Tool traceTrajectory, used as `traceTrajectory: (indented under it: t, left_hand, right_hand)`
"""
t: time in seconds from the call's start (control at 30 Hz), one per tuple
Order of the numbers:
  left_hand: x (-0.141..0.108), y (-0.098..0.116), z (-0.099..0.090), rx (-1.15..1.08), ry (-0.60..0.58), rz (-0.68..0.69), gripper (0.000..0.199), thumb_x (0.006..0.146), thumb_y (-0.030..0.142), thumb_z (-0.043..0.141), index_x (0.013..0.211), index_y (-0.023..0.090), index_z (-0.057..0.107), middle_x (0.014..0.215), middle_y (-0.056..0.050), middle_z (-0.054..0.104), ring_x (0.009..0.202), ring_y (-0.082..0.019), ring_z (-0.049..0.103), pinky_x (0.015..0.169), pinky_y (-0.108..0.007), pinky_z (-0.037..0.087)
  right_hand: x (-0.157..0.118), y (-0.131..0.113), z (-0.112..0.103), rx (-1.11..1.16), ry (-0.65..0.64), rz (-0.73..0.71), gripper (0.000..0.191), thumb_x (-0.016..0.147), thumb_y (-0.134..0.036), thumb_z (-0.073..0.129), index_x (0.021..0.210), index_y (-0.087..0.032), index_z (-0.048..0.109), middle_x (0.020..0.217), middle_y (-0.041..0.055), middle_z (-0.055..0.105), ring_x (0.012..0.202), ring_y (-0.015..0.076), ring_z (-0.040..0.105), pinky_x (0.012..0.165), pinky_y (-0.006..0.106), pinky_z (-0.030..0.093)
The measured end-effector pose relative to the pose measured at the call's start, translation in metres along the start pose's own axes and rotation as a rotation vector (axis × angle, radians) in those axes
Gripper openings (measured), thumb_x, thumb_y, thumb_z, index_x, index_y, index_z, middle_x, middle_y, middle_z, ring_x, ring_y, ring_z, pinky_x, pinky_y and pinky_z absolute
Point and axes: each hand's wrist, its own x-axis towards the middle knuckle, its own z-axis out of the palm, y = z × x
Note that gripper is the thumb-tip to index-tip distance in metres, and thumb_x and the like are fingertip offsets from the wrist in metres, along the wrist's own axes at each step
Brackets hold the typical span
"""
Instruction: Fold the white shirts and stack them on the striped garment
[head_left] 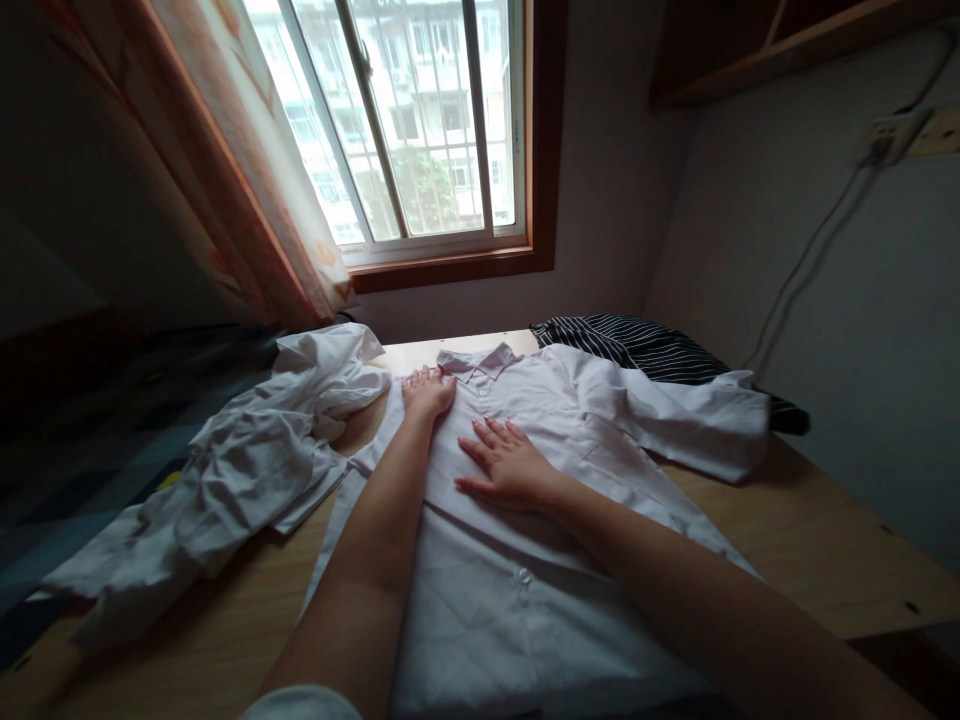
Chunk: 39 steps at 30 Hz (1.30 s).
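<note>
"Is the white, collared cloth shirt (pixel 480 590) lying flat?"

"Mostly, on the pale wooden worktop (pixel 795 540). Left hand (pixel 428 391) and right hand (pixel 508 466) are resting open on it. It's looking wrinkly, maybe more in shadow."

No text, label, brand, number or sign can be read anywhere in this view.
</note>
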Motion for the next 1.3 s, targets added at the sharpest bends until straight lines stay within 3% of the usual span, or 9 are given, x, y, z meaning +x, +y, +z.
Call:
traceTrajectory:
  t: [0.8, 0.9, 1.03, 1.17, 1.3]
  left_hand:
    - [0.002, -0.001, 0.0, -0.009, -0.002, 0.014, 0.072, 0.096, 0.056, 0.026, 0.155, 0.016, 0.036, 0.165, -0.01, 0.024, 0.152, -0.03, 0.021, 0.124, -0.048, 0.016]
    - [0.005, -0.007, -0.001, -0.028, 0.002, 0.047, 0.066, 0.098, 0.048, 0.026, 0.154, 0.015, 0.037, 0.164, -0.012, 0.028, 0.151, -0.03, 0.024, 0.123, -0.047, 0.018]
    - [0.006, -0.02, -0.009, -0.032, 0.031, 0.077, 0.061, 0.098, 0.032, 0.027, 0.153, 0.007, 0.035, 0.162, -0.015, 0.031, 0.151, -0.022, 0.027, 0.123, -0.034, 0.02]
    - [-0.014, -0.034, -0.018, -0.021, 0.019, 0.124, 0.065, 0.094, 0.033, 0.042, 0.153, 0.008, 0.035, 0.161, -0.014, 0.033, 0.15, -0.023, 0.03, 0.122, -0.032, 0.024]
    - [-0.057, -0.044, -0.018, 0.066, -0.038, 0.194, 0.071, 0.092, 0.041, 0.045, 0.154, 0.009, 0.033, 0.162, -0.016, 0.03, 0.151, -0.027, 0.027, 0.122, -0.035, 0.022]
  right_hand:
    - [0.002, 0.001, 0.001, -0.019, -0.023, 0.009, 0.081, 0.094, -0.072, 0.031, 0.158, -0.022, 0.032, 0.167, 0.0112, 0.014, 0.155, 0.0282, 0.007, 0.124, 0.046, 0.003]
    - [0.002, 0.001, 0.001, -0.022, -0.025, 0.008, 0.081, 0.094, -0.072, 0.031, 0.158, -0.022, 0.032, 0.167, 0.0109, 0.014, 0.155, 0.0279, 0.007, 0.124, 0.046, 0.003]
    - [0.002, 0.001, 0.001, -0.019, -0.012, 0.001, 0.081, 0.094, -0.073, 0.03, 0.157, -0.021, 0.033, 0.167, 0.0104, 0.015, 0.155, 0.0273, 0.007, 0.124, 0.045, 0.004]
    - [0.002, 0.002, 0.002, -0.019, -0.017, -0.003, 0.082, 0.094, -0.073, 0.03, 0.158, -0.021, 0.032, 0.167, 0.0104, 0.013, 0.155, 0.0273, 0.006, 0.124, 0.046, 0.003]
    - [0.002, 0.002, 0.002, -0.002, -0.02, -0.009, 0.082, 0.094, -0.072, 0.031, 0.158, -0.02, 0.032, 0.167, 0.0124, 0.014, 0.155, 0.0279, 0.006, 0.124, 0.047, 0.004]
